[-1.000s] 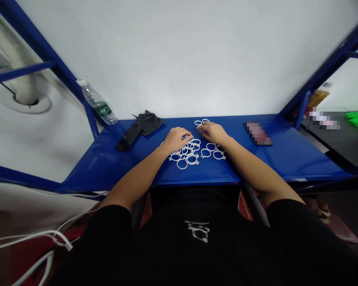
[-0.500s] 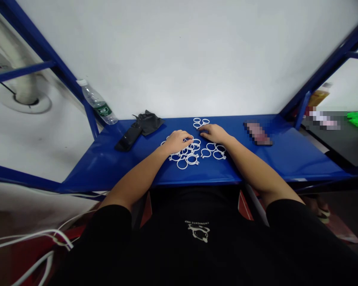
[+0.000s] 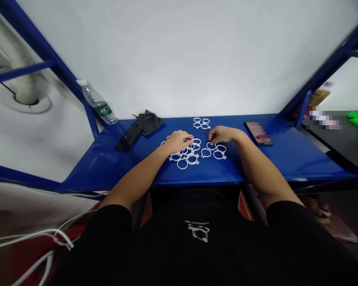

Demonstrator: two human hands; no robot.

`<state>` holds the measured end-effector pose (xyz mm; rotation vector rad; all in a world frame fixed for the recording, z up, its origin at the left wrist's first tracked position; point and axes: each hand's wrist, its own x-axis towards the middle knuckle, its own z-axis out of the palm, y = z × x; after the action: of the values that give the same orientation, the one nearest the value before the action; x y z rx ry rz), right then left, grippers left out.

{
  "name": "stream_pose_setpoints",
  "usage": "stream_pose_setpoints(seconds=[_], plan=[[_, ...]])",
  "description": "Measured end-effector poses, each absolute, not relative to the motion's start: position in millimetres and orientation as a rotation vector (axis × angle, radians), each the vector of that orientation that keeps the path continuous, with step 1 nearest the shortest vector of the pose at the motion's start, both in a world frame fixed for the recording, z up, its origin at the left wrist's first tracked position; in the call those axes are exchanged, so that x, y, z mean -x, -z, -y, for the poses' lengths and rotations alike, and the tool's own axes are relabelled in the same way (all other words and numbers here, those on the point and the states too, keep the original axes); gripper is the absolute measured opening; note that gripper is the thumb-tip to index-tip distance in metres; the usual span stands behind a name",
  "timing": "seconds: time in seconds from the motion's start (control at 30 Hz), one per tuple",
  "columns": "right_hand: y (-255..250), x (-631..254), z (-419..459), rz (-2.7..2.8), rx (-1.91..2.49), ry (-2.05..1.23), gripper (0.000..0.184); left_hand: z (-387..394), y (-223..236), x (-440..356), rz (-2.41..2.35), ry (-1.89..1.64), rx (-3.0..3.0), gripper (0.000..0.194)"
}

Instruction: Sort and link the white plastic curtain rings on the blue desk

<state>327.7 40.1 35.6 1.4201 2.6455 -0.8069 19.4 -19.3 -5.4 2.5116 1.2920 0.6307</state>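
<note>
Just under the bent, nearly closed fingers (image 3: 210, 137) of the right hand (image 3: 223, 134), the nearer one, lies a round white ring (image 3: 207, 147), no long axis; grip unclear. Leftward, the left hand (image 3: 178, 141) curls over a ring pile (image 3: 187, 151), its hold hidden.

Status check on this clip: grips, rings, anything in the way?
Left grip over ring pile, hold hidden. Right grip at one of four nearby rings, hold unclear. Four more rings toward the wall. Phone off right, apart from rings.
</note>
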Motion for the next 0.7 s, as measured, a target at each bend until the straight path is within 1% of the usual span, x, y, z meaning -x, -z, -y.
stream_pose_setpoints(seconds=[0.07, 0.1, 0.17, 0.2, 0.33, 0.37, 0.4, 0.43, 0.57, 0.63, 0.7], plan=[[-33.2, -320.1, -37.9, -2.687, -1.454, 0.708, 0.01, 19.2, 5.9, -18.7, -1.283, -0.637, -2.507, 0.02], [-32.0, -315.6, -36.2, -2.735, -1.483, 0.65, 0.008, 19.3, 6.1, -18.3, -1.279, -0.647, -2.497, 0.021], [-29.5, -306.0, -31.3, -2.86, -1.537, 0.566, 0.01, 19.8, 6.4, -17.4, -1.276, -0.685, -2.455, 0.027], [-28.2, -301.0, -28.2, -2.933, -1.552, 0.554, 0.012, 20.3, 6.4, -17.1, -1.272, -0.709, -2.428, 0.034], [-22.7, -280.4, -13.8, -3.179, -1.534, 0.609, 0.012, 23.1, 5.1, -17.1, -1.243, -0.784, -2.368, 0.075], [-21.3, -275.3, -10.4, -3.22, -1.526, 0.618, 0.012, 23.9, 4.4, -17.5, -1.238, -0.794, -2.371, 0.081], [-19.8, -270.5, -7.4, -3.256, -1.517, 0.627, 0.012, 24.8, 3.4, -18.0, -1.237, -0.799, -2.38, 0.083], [-18.3, -266.2, -4.9, -3.287, -1.503, 0.637, 0.012, 25.6, 2.4, -18.6, -1.24, -0.799, -2.393, 0.081], [-12.2, -257.5, -2.0, -3.377, -1.451, 0.768, 0.018, 28.1, -0.9, -20.1, -1.245, -0.766, -2.459, 0.056], [-8.9, -258.9, -5.2, -3.388, -1.429, 0.95, 0.025, 27.7, -0.8, -19.8, -1.255, -0.778, -2.471, 0.052], [-5.5, -262.8, -10.5, -3.367, -1.408, 1.161, 0.031, 26.3, 0.6, -19.1, -1.289, -0.813, -2.464, 0.053]])
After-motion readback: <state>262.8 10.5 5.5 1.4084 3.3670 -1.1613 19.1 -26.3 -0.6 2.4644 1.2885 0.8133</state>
